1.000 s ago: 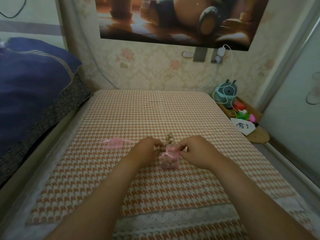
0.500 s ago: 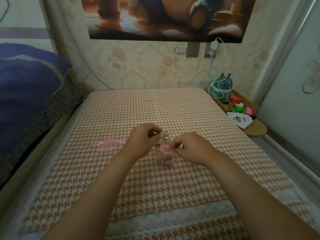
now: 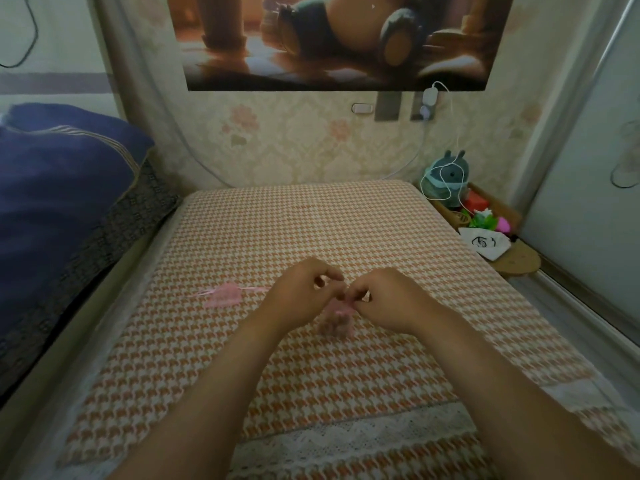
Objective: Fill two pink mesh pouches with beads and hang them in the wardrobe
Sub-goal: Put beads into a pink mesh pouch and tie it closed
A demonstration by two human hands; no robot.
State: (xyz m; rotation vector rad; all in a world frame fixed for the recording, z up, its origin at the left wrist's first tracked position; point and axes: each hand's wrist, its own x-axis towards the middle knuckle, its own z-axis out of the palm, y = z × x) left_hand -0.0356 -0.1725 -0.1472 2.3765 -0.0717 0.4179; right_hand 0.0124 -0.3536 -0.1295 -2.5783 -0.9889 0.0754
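A pink mesh pouch (image 3: pixel 337 322) holding beads hangs just above the orange houndstooth cloth (image 3: pixel 311 375), blurred. My right hand (image 3: pixel 388 299) pinches its pink drawstring at the pouch's neck. My left hand (image 3: pixel 301 292) is curled beside it, fingertips pinched near the same string; I cannot tell for sure that it holds the string. A second pink mesh pouch (image 3: pixel 223 296) lies flat to the left, its ribbons spread out sideways. The loose beads are hidden behind my hands.
A dark blue quilt (image 3: pixel 62 202) lies on the bed at left. At right, a wooden side shelf (image 3: pixel 516 261) carries a plush toy (image 3: pixel 445 178), small toys and a white cloth bag (image 3: pixel 485 242). A pale sliding door (image 3: pixel 588 168) stands at far right.
The filled pouch has been lifted off the cloth and its neck drawn tight. Both hands rose slightly and came closer together, now covering the bead pile.
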